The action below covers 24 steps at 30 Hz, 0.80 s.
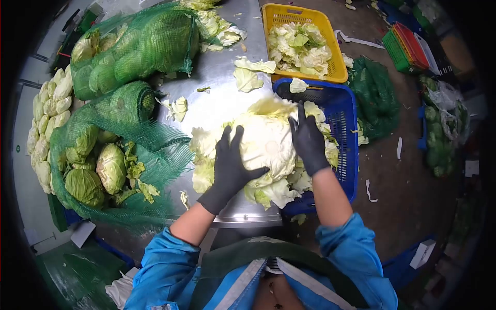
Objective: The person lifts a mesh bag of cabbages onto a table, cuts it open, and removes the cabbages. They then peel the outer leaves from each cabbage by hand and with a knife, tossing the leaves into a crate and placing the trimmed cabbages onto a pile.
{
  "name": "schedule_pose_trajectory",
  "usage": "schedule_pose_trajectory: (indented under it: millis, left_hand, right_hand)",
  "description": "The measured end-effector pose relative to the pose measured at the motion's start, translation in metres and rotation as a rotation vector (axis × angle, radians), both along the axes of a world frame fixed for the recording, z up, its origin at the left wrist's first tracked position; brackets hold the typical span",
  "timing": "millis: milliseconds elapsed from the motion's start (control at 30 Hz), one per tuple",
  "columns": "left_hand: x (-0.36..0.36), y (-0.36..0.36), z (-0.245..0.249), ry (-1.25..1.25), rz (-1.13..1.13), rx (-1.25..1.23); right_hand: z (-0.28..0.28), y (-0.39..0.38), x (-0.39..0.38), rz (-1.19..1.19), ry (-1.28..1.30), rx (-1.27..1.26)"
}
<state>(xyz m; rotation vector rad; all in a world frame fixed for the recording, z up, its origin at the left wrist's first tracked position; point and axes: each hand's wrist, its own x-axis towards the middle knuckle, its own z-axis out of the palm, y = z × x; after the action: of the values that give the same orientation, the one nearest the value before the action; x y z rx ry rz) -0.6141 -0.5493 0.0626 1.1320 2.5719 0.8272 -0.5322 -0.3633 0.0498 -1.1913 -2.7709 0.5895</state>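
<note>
A pale cabbage [268, 147] with loosened outer leaves lies near the metal table's right edge, between my two gloved hands. My left hand [230, 165] grips its left side, thumb stretched across the front and fingers spread. My right hand [308, 142] holds the opposite side, its fingertips by a raised, blurred leaf at the top. Loose leaves [204, 175] lie around and under the cabbage. Right beside it, a blue crate [351, 150] holds more leaves, partly hidden by my right hand and forearm.
Green mesh sacks of cabbages [139, 51] and an opened sack [85, 186] cover the table's left side. Trimmed cabbages [49, 111] are stacked beyond. A yellow crate [338, 57] of leaves stands behind the blue one. A green net [374, 93] lies on the floor at right.
</note>
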Motion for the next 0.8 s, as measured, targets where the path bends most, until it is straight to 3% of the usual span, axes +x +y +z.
schedule_pose_trajectory:
  millis: [67,133,200,267,333,400,467,533,567,667,800]
  left_hand:
    - [0.003,-0.006,0.001,0.004,-0.045,0.007]
    - [-0.015,-0.018,-0.021,-0.020,-0.074,0.103]
    - [-0.042,-0.029,-0.042,-0.135,-0.198,0.270]
    - [-0.082,-0.023,-0.043,-0.274,-0.440,0.285]
    - [-0.108,0.003,-0.018,-0.375,-0.620,0.140]
    - [-0.128,0.023,0.002,-0.016,-0.772,0.017]
    - [-0.118,0.019,0.020,-0.112,-0.475,-0.177]
    - [-0.071,0.002,-0.001,-0.174,-0.242,-0.113]
    - [-0.039,-0.002,-0.011,0.054,-0.186,-0.112]
    - [-0.017,0.014,-0.009,0.026,-0.036,-0.127]
    - [-0.025,0.019,-0.004,0.018,-0.068,-0.131]
  right_hand:
    - [-0.031,0.017,-0.010,-0.020,0.066,-0.087]
    - [-0.046,0.026,-0.007,-0.086,0.388,-0.405]
    - [-0.087,0.053,-0.003,-0.185,0.321,-0.443]
    - [-0.130,0.069,0.003,-0.217,0.089,-0.587]
    - [-0.189,0.072,0.022,-0.309,-0.052,-0.821]
    - [-0.180,0.050,0.056,-0.476,0.039,-0.781]
    - [-0.196,0.038,0.096,-0.482,0.285,-0.537]
    - [-0.131,0.026,0.092,-0.318,0.519,-0.322]
    - [-0.097,0.014,0.086,-0.221,0.489,-0.079]
    - [0.010,-0.018,0.054,0.119,0.419,-0.130]
    - [0.012,-0.019,0.029,0.324,0.051,-0.068]
